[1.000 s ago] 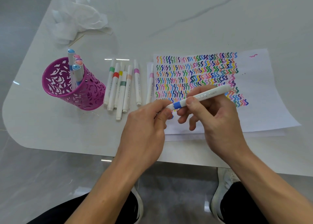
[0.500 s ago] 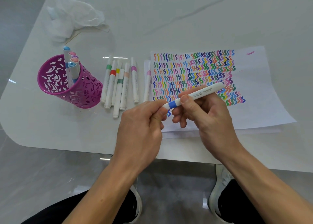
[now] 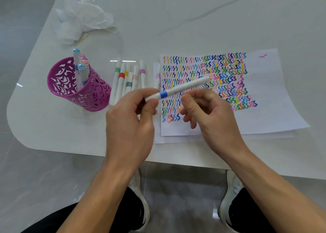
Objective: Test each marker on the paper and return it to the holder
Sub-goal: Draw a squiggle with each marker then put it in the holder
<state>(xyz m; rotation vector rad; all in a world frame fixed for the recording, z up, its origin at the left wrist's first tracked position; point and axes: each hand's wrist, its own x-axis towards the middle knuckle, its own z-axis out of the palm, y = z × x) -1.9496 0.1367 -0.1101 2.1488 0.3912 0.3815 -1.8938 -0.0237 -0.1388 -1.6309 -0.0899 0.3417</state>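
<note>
"Over the paper, a little above the bench, what is that white stick?"

"That is the marker. It is up in the air, tilted, between the two hands. The left hand pinches its near end with thumb and fingertips."

"And the right hand?"

"It sits just under the marker with its fingers loosely curled. I think it holds nothing."

"What does the marker look like?"

"Long, thin and white, with a blue band near the pinched end. The cap looks on, but I cannot tell for sure."

"Is it hard to hold?"

"I think not. It looks light and stiff, so it will not bend. It is smooth and round, so it may roll or slip. Best to take it near the band, with a firm pinch."

"Where does it go?"

"Into the purple holder on the left — a few markers stand in it."
</note>
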